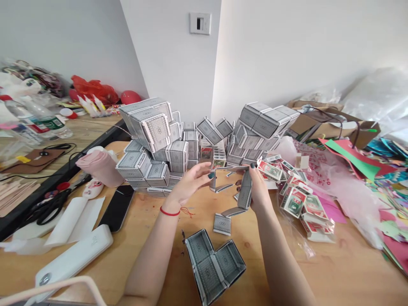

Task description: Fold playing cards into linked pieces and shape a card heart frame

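My right hand [259,189] grips a frame of joined, folded playing cards [245,189], thumb on its upper corner. One strip of it hangs down toward the table. My left hand [194,180] has its fingers stretched out at the frame's left end; the thumb is close to a card there, and whether it touches I cannot tell. Below lies a single grey-backed playing card [222,224]. Nearer to me sits an L-shaped open box of cards [212,265]. Behind my hands stand stacked card blocks, a left pile [154,131] and a right pile [264,123].
Opened red-and-green card packs [295,199] lie at the right beside crumpled plastic [347,191]. On the left are a phone [117,208], black scissors [55,206], a pink cup [98,165] and a long white device [75,259]. A wall stands behind the piles.
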Tool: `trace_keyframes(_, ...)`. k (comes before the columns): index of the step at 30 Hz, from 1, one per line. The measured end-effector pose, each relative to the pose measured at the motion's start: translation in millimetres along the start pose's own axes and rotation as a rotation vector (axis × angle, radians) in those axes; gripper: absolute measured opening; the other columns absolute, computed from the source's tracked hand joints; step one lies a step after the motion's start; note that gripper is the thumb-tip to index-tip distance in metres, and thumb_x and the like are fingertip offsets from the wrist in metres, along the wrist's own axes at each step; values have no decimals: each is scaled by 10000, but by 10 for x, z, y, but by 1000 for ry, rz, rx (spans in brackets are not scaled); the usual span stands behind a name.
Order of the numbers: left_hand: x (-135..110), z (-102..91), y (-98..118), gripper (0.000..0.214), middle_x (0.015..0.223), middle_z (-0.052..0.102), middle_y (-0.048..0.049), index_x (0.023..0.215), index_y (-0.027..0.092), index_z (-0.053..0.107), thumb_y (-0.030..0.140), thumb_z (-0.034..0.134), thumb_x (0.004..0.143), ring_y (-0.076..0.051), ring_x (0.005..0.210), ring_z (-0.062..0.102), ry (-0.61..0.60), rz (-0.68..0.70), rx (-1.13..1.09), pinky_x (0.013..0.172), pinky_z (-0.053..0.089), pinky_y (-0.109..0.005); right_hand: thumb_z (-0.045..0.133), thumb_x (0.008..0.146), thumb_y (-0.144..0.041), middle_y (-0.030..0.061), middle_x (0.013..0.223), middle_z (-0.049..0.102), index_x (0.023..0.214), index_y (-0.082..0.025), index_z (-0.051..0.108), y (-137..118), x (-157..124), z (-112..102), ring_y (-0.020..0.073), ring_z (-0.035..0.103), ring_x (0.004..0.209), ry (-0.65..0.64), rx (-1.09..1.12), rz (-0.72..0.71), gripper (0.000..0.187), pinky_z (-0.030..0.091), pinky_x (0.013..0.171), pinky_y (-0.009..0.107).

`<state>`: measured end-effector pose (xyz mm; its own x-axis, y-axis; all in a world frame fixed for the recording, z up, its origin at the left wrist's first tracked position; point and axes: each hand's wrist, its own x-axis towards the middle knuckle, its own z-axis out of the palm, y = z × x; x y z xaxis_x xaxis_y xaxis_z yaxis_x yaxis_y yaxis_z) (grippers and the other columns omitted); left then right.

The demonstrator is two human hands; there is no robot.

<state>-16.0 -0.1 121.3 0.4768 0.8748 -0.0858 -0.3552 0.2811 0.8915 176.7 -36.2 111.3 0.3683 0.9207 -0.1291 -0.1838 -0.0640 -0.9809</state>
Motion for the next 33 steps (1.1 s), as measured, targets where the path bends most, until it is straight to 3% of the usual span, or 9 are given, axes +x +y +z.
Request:
trace_keyframes(5, 43, 46, -59, 453, 1101, 597, -72, 1012, 201, 619, 51, 665, 587, -186, 1013, 550, 28, 93, 143, 833, 454, -269, 465, 727, -593, 19, 943, 610, 998, -248, 524, 2, -10, 21, 114, 583, 559, 4, -24, -2, 443, 449, 403, 211)
trace_keyframes(9, 98, 38, -78, 355, 1118, 594, -62, 969, 186, 643, 109, 595, 626, -182, 968, 561, 197, 194, 40, 735, 472, -249, 488, 729, -560, 23, 922, 613, 967, -242, 518, -18, -31, 42, 146, 618, 614, -80, -1, 3, 398, 490, 447, 244)
trace_keyframes(12, 126, 10, -75, 308, 1114, 604, -45, 950, 189, 657, 141, 560, 662, -176, 987, 550, 307, 281, 91, 697, 458, -209, 516, 731, -516, 25, 929, 609, 954, -241, 528, -24, -42, 61, 169, 633, 655, -145, 19, 33, 354, 516, 494, 280)
trace_keyframes(17, 137, -39, -53, 250, 1000, 657, -36, 883, 195, 685, 153, 571, 665, -178, 853, 602, 328, 272, 183, 602, 446, -193, 499, 756, -465, 42, 942, 612, 1045, -244, 522, -6, -13, 44, 217, 636, 777, -189, 65, 52, 365, 533, 581, 344)
trace_keyframes(22, 154, -70, -56, 223, 946, 672, -33, 864, 185, 684, 144, 578, 671, -156, 780, 614, 393, 249, 74, 551, 437, -172, 436, 776, -425, 62, 1080, 592, 1234, -248, 432, -7, 1, 7, 240, 597, 921, -176, 83, -110, 491, 507, 727, 425)
trace_keyframes(25, 163, -76, -70, 229, 911, 679, -26, 885, 195, 675, 155, 574, 683, -156, 790, 623, 454, 276, 3, 524, 432, -158, 393, 792, -436, 75, 1271, 474, 1281, -258, 399, -44, -25, -14, 255, 558, 1002, -177, 81, -253, 521, 473, 786, 456)
trace_keyframes(29, 169, -84, -84, 233, 993, 661, -14, 904, 217, 667, 177, 560, 701, -163, 876, 616, 504, 351, -1, 570, 458, -158, 471, 743, -535, 65, 1418, 280, 1326, -324, 325, -114, -49, -117, 260, 538, 1022, -382, 9, -327, 636, 485, 758, 449)
trace_keyframes(33, 173, -100, -87, 238, 1008, 654, -22, 923, 214, 658, 192, 549, 712, -167, 935, 597, 526, 385, -14, 639, 477, -180, 702, 527, -541, 31, 1477, 56, 1354, -423, 154, -172, -67, -260, 252, 525, 1038, -700, -152, -275, 999, 535, 683, 391)
